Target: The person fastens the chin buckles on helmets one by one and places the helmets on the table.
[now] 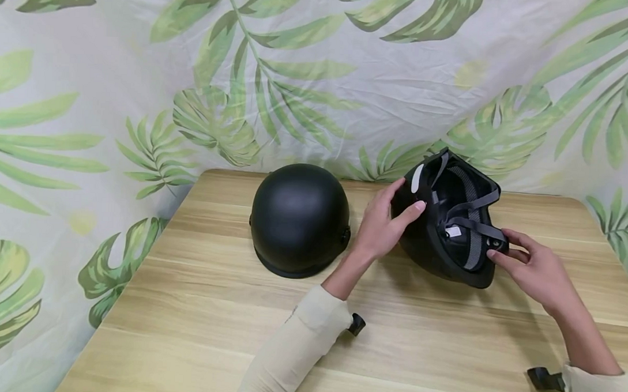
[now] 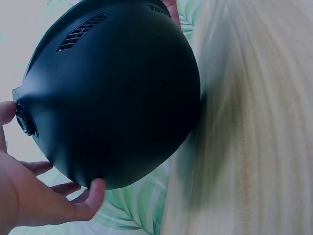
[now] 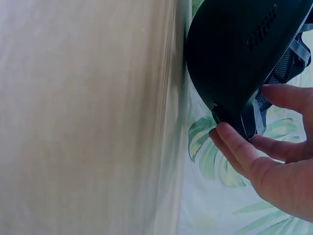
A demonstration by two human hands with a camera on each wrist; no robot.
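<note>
A black helmet (image 1: 436, 258) is tilted on its side at the table's right, its hollow facing up and to the right. Grey straps (image 1: 471, 224), mesh padding and a small white label show inside it. My left hand (image 1: 383, 221) grips its left side, thumb by the rim and fingers round the shell. At the opposite side my right hand (image 1: 537, 270) pinches the rim near a strap anchor. Slotted vents (image 2: 85, 32) mark the smooth shell in the left wrist view. A second black helmet (image 1: 300, 218) rests dome up to the left, near my left forearm.
Both helmets are on a light wood-grain table (image 1: 184, 330). Behind it hangs a pale cloth (image 1: 307, 92) printed with green leaves. Small black pieces (image 1: 545, 379) stick out at both beige sleeve cuffs (image 1: 322, 314).
</note>
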